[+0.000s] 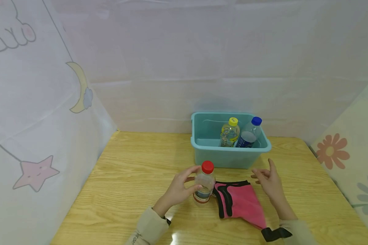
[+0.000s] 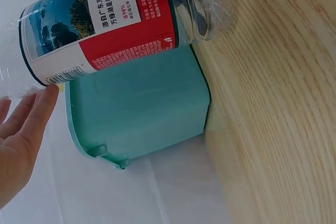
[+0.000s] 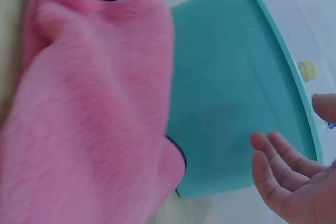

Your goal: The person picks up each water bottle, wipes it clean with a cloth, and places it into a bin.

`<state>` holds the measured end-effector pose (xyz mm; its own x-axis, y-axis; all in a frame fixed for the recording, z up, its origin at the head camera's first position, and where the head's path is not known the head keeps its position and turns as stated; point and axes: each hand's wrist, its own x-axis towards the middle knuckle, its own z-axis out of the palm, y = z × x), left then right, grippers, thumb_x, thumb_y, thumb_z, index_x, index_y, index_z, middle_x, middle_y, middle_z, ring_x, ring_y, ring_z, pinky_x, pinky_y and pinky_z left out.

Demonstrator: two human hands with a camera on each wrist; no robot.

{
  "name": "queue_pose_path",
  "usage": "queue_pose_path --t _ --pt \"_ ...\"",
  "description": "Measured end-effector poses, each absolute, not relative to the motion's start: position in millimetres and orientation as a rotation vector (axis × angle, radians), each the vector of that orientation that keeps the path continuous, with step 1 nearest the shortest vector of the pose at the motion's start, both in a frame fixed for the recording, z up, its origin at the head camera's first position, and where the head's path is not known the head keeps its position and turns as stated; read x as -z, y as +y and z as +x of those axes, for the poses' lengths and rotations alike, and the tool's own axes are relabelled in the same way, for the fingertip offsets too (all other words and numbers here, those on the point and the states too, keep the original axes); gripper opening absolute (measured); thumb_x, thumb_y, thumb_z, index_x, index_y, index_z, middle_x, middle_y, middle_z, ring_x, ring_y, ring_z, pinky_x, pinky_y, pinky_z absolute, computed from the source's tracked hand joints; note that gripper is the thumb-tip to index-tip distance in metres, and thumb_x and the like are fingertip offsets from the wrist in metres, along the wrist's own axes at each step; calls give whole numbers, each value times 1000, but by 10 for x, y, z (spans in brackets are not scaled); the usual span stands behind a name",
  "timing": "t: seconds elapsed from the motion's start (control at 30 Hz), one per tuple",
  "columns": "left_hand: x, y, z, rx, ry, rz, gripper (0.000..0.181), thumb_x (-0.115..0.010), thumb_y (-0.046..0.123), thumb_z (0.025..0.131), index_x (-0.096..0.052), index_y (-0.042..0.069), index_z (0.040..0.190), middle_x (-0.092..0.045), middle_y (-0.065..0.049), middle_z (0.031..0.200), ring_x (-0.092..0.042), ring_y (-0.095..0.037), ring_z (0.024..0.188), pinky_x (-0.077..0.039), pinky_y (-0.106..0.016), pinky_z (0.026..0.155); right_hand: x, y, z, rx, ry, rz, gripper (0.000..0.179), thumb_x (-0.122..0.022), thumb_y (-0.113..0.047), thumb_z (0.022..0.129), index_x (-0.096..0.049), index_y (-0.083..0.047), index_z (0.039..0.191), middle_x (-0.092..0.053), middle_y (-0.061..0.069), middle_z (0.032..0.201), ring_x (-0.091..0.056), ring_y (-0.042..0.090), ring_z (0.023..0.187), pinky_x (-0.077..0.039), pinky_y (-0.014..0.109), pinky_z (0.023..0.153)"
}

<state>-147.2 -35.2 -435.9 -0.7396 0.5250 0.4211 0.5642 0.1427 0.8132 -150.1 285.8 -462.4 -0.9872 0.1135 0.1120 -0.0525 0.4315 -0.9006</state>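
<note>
A clear plastic bottle with a red cap [image 1: 204, 180] stands nearly upright over the table, gripped by my left hand [image 1: 179, 189] from its left side. In the left wrist view, the bottle's label [image 2: 94, 24] shows a lake picture and a red panel, and fingertips press against its side. To the right of the bottle lies a pink fleecy cloth with black edging [image 1: 242, 202]. My right hand [image 1: 268, 180] hovers beside the cloth, fingers loosely extended and holding nothing; the right wrist view shows it before the bin's wall.
Against the back of the table stands a teal plastic bin [image 1: 224, 158]. Inside are a yellow-capped bottle [image 1: 228, 134] and a blue-capped bottle [image 1: 248, 134]. The wood-grain table [image 1: 125, 173] is bounded by printed white sheets [image 1: 159, 68] at the back and sides.
</note>
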Motion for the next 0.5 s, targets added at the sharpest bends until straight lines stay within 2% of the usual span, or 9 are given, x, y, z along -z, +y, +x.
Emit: queue_pose_path --t 0.13,0.3,0.5 --pt "4294 -359 -1452 1664 -2359 -1131 53 -65 -6 79 -41 -13 126 -47 -27 125 -48 -38 112 -49 -39 85 4559 2901 -1615 -1899 -2318 -143 84 -48 -28 95 16 -3 142 -62 -21 81 -63 2 74 -53 22 63" --pt "4502 -358 -1551 1647 -2350 -1148 57 -67 -1 79 -41 -8 129 -49 -22 125 -48 -34 114 -49 -34 86 4482 2959 -1764 -2149 -2118 -235 89 -50 -31 93 21 -6 141 -65 -14 78 -64 5 72 -53 20 61" --pt "4463 -370 -1567 1638 -2288 -1176 56 -68 4 80 -43 -3 130 -52 -17 124 -49 -28 113 -48 -28 87 4418 3006 -1872 -2231 -2055 -249 89 -48 -35 93 21 -7 141 -66 -8 78 -65 6 71 -53 20 63"
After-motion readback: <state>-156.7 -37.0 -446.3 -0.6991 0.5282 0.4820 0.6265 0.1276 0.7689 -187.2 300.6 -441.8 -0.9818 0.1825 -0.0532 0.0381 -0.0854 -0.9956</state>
